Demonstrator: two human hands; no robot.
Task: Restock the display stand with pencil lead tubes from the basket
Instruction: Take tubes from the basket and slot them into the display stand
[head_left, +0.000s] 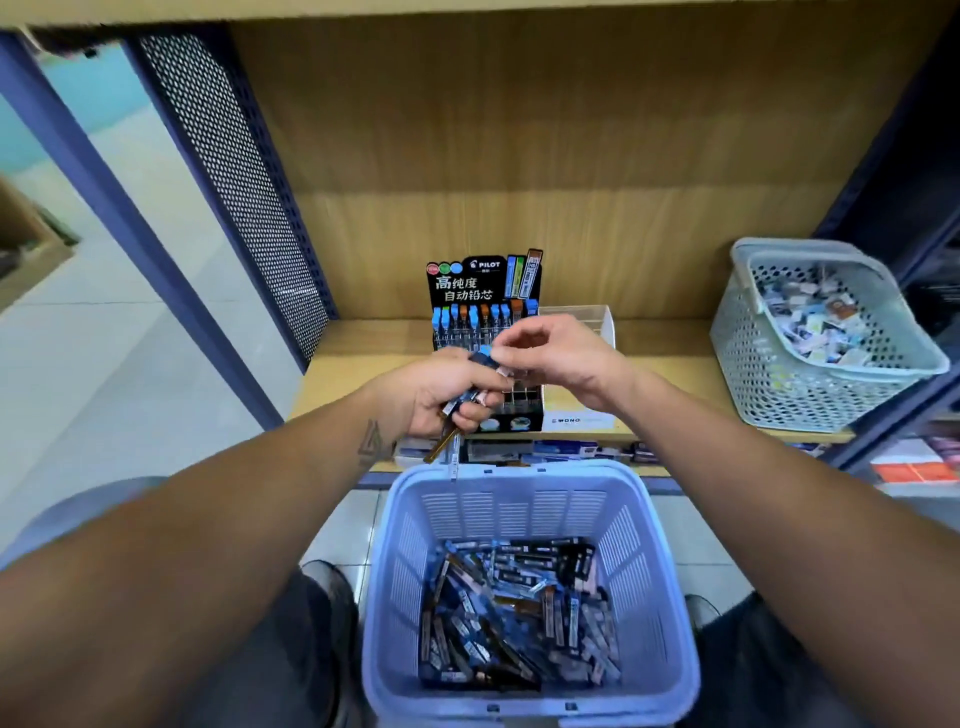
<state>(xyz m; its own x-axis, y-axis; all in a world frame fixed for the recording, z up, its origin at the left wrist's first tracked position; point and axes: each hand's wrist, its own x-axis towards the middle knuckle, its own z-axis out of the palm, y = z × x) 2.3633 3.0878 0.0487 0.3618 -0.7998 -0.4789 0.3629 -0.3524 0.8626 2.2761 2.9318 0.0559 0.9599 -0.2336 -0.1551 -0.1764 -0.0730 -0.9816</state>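
A black display stand (485, 291) for pencil leads sits on the wooden shelf, with a row of tubes in its back slots. In front of it my left hand (441, 389) grips a bundle of lead tubes (457, 415), their ends sticking out below my fist. My right hand (550, 353) pinches the blue cap of one tube (485, 356) at the top of that bundle. Below, the blue basket (524, 483) holds several loose lead tubes (519, 613) on its floor. Both hands hide the stand's front slots.
A grey-green perforated basket (810, 384) full of small items stands on the shelf (363, 348) at the right. A clear box (587, 319) and a white MONO box (576, 415) sit right of the stand. A perforated metal side panel (234, 182) bounds the shelf at left.
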